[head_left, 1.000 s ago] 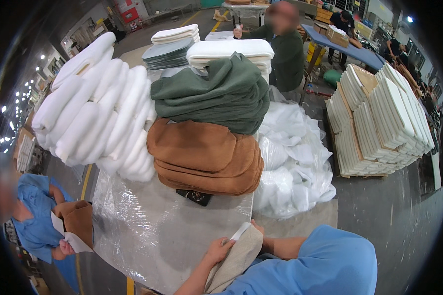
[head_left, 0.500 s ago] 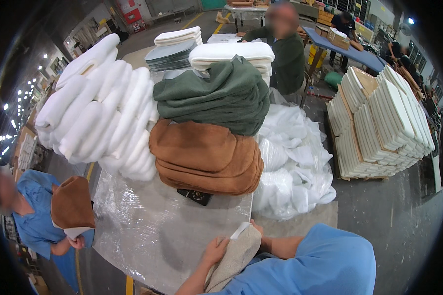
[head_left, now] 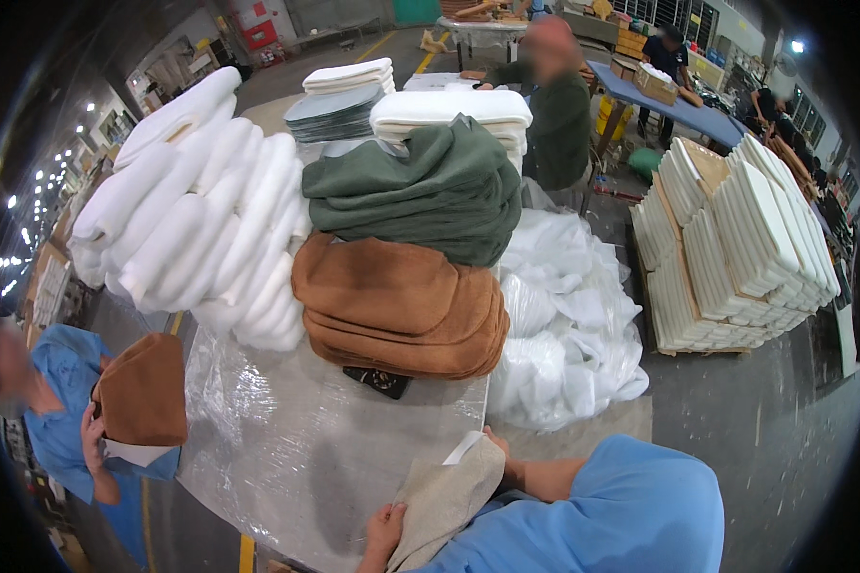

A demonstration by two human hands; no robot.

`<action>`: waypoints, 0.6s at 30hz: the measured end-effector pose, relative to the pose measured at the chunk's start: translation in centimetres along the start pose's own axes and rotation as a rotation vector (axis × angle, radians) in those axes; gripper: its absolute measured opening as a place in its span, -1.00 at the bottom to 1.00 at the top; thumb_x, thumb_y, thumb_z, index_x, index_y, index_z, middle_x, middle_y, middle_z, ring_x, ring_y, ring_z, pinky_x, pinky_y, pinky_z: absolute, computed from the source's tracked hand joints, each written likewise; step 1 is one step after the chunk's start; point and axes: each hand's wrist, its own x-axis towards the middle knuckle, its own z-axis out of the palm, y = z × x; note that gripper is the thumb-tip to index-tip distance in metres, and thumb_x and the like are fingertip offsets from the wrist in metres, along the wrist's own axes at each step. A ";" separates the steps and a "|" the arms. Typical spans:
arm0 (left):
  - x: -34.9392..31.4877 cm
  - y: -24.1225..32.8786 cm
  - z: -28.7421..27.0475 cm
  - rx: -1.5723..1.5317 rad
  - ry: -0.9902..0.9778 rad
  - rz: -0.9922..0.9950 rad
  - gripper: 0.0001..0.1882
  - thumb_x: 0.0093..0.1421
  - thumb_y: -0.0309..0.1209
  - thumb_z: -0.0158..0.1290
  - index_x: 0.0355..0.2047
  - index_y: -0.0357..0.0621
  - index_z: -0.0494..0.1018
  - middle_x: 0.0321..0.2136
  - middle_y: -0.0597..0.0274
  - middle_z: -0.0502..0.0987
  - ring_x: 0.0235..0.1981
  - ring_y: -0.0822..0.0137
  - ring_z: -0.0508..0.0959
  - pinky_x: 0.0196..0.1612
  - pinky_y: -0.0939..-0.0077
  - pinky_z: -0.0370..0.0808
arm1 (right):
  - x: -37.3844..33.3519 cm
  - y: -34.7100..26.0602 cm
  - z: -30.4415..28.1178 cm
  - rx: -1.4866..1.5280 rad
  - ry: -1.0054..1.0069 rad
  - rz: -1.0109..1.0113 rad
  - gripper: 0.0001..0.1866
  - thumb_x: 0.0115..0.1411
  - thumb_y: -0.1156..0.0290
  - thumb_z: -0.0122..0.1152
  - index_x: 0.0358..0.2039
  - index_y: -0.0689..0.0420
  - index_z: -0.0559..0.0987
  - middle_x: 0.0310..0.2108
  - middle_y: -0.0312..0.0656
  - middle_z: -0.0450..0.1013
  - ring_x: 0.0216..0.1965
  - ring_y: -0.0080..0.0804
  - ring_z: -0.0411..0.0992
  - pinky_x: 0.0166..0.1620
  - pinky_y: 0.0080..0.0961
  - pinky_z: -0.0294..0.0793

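Close to my body at the table's near edge is a beige woven fabric cover (head_left: 454, 487), with a white strip (head_left: 463, 447) showing along its far edge. My left hand (head_left: 385, 527) pinches the cover's left side, fingers closed. At the far right corner, my right hand (head_left: 496, 443) grips the cover beside the white strip; most of its fingers are hidden behind the fabric. Farther up the table, a stack of brown fabric covers (head_left: 401, 310) lies in front of a heap of dark green covers (head_left: 416, 191). A dark flat object (head_left: 377, 382) pokes out beneath the brown stack.
White padding rolls (head_left: 210, 220) are piled at the left, and clear plastic-wrapped white material (head_left: 564, 325) at the right. A pallet of white pads (head_left: 726, 248) stands farther right. A co-worker (head_left: 67, 411) at left holds a brown cover (head_left: 143, 392); another person (head_left: 556, 124) stands behind.
My left hand has slid down and left along the cover, which now lies more spread out. My right hand stays at its corner. The left co-worker's brown cover has turned and a hand has shifted.
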 end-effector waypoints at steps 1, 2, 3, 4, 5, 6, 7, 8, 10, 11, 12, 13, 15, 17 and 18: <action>0.2 -0.3 -0.9 -0.032 -0.045 -0.039 -0.46 0.30 0.00 0.24 -0.20 -0.38 0.65 -0.43 -0.06 0.67 -0.33 0.35 0.64 -0.24 0.30 0.53 | -0.1 0.1 0.4 0.046 -0.015 0.020 -0.27 0.53 -0.21 -0.14 0.01 0.27 0.69 -0.13 0.06 0.69 -0.05 -0.03 0.65 0.03 -0.17 0.55; 0.4 -0.6 -1.8 -0.070 -0.093 -0.074 -0.47 0.31 0.00 0.23 -0.22 -0.37 0.65 -0.45 -0.02 0.67 -0.36 0.40 0.61 -0.26 0.32 0.52 | 0.0 0.2 0.5 0.088 -0.025 0.034 -0.26 0.52 -0.22 -0.13 0.01 0.27 0.69 -0.14 0.06 0.69 -0.05 -0.04 0.65 0.01 -0.16 0.55; 0.0 -1.0 -2.8 -0.065 -0.160 -0.145 -0.50 0.32 -0.04 0.21 -0.22 -0.37 0.65 -0.44 0.05 0.67 -0.34 0.39 0.62 -0.25 0.34 0.53 | 0.3 0.2 0.6 0.019 -0.024 0.025 -0.27 0.52 -0.22 -0.11 0.01 0.27 0.69 -0.14 0.05 0.69 -0.06 -0.06 0.65 0.00 -0.16 0.55; -0.3 -1.2 -3.6 -0.061 -0.258 -0.199 -0.53 0.34 -0.07 0.19 -0.22 -0.36 0.66 -0.42 0.11 0.68 -0.33 0.37 0.62 -0.24 0.35 0.54 | 1.1 0.4 -0.8 -0.043 0.010 0.003 -0.28 0.51 -0.21 -0.08 0.01 0.27 0.69 -0.14 0.05 0.69 -0.07 -0.09 0.65 -0.01 -0.16 0.55; -1.2 -2.0 -4.4 -0.079 -0.324 -0.260 -0.56 0.36 -0.11 0.16 -0.21 -0.36 0.66 -0.40 0.18 0.69 -0.31 0.36 0.63 -0.22 0.36 0.54 | 1.4 -0.3 -1.2 -0.092 -0.021 -0.016 -0.29 0.51 -0.20 -0.06 0.00 0.27 0.69 -0.15 0.04 0.68 -0.09 -0.11 0.65 -0.04 -0.16 0.55; -1.3 -2.6 -4.6 0.044 -0.352 -0.180 -0.49 0.36 -0.02 0.16 -0.06 -0.31 0.62 -0.28 0.08 0.69 -0.21 0.24 0.64 -0.11 0.29 0.54 | 1.4 -0.8 -2.6 -0.118 -0.020 -0.032 -0.31 0.51 -0.19 -0.04 -0.01 0.26 0.69 -0.16 0.04 0.68 -0.11 -0.13 0.64 -0.06 -0.16 0.55; -2.2 -3.5 -5.2 0.178 -0.351 -0.119 -0.40 0.36 0.06 0.16 0.08 -0.26 0.58 -0.16 -0.02 0.69 -0.10 0.12 0.65 0.01 0.22 0.54 | 0.8 -1.4 -3.1 -0.247 -0.032 -0.033 -0.34 0.50 -0.16 -0.01 -0.03 0.26 0.69 -0.20 0.02 0.67 -0.15 -0.16 0.62 -0.09 -0.18 0.54; -3.3 -4.5 -5.9 0.320 -0.339 -0.071 -0.30 0.37 0.15 0.16 0.23 -0.20 0.54 -0.04 -0.12 0.69 0.01 0.00 0.66 0.12 0.14 0.54 | -0.4 -2.4 -2.8 -0.409 -0.042 -0.032 -0.38 0.50 -0.13 0.01 -0.06 0.26 0.68 -0.23 -0.01 0.65 -0.19 -0.19 0.60 -0.13 -0.19 0.53; -5.3 -6.6 -6.4 0.203 -0.289 -0.130 -0.20 0.35 0.22 0.12 0.26 -0.26 0.50 0.10 -0.23 0.60 0.19 -0.09 0.56 0.27 0.12 0.43 | -3.5 -5.5 -1.8 -0.628 0.003 -0.050 -0.44 0.50 -0.07 0.05 -0.10 0.25 0.67 -0.30 -0.06 0.62 -0.26 -0.25 0.56 -0.20 -0.23 0.51; -6.0 -7.4 -6.5 0.138 -0.267 -0.153 -0.16 0.34 0.26 0.09 0.27 -0.29 0.48 0.17 -0.28 0.56 0.28 -0.13 0.50 0.34 0.10 0.38 | -5.3 -7.4 -1.3 -0.657 0.045 -0.091 -0.47 0.49 -0.04 0.07 -0.13 0.25 0.66 -0.33 -0.08 0.61 -0.30 -0.28 0.54 -0.23 -0.24 0.50; -6.3 -7.9 -6.3 0.123 -0.233 -0.204 -0.15 0.33 0.26 0.10 0.27 -0.29 0.49 0.18 -0.27 0.56 0.28 -0.13 0.50 0.34 0.10 0.38 | -6.9 -9.5 -1.1 -0.642 0.076 -0.152 -0.57 0.49 0.04 0.08 -0.15 0.20 0.62 -0.40 -0.21 0.51 -0.36 -0.38 0.47 -0.28 -0.34 0.46; -6.5 -8.2 -5.9 0.108 -0.205 -0.250 -0.15 0.32 0.26 0.10 0.27 -0.28 0.49 0.19 -0.26 0.56 0.28 -0.12 0.50 0.34 0.11 0.38 | -8.5 -11.7 -1.1 -0.626 0.113 -0.215 -0.67 0.48 0.12 0.09 -0.18 0.15 0.58 -0.47 -0.33 0.41 -0.41 -0.48 0.39 -0.32 -0.44 0.42; -6.1 -8.3 -5.0 0.110 -0.173 -0.263 -0.13 0.31 0.30 0.10 0.28 -0.25 0.48 0.19 -0.25 0.55 0.29 -0.13 0.50 0.34 0.10 0.38 | -10.9 -15.2 -1.1 -0.774 0.149 -0.729 -0.58 0.43 0.06 0.20 -0.11 0.23 0.61 -0.45 -0.28 0.50 -0.34 -0.44 0.47 -0.23 -0.38 0.48; -5.4 -8.6 -4.1 0.139 -0.120 -0.223 -0.09 0.29 0.35 0.07 0.31 -0.21 0.47 0.20 -0.24 0.55 0.29 -0.16 0.49 0.35 0.08 0.37 | -13.7 -17.7 1.2 -0.705 -0.146 -0.916 -0.55 0.40 0.03 0.25 -0.02 0.21 0.61 -0.28 -0.17 0.55 -0.25 -0.38 0.52 -0.15 -0.35 0.54; -5.6 -9.1 -4.4 0.163 -0.144 -0.234 -0.08 0.28 0.38 0.04 0.35 -0.13 0.43 0.22 -0.25 0.53 0.31 -0.15 0.48 0.35 0.07 0.36 | -16.6 -18.9 3.8 -0.845 -0.313 -1.021 -0.51 0.37 0.01 0.29 0.05 0.18 0.59 -0.14 -0.11 0.54 -0.16 -0.30 0.54 -0.07 -0.30 0.54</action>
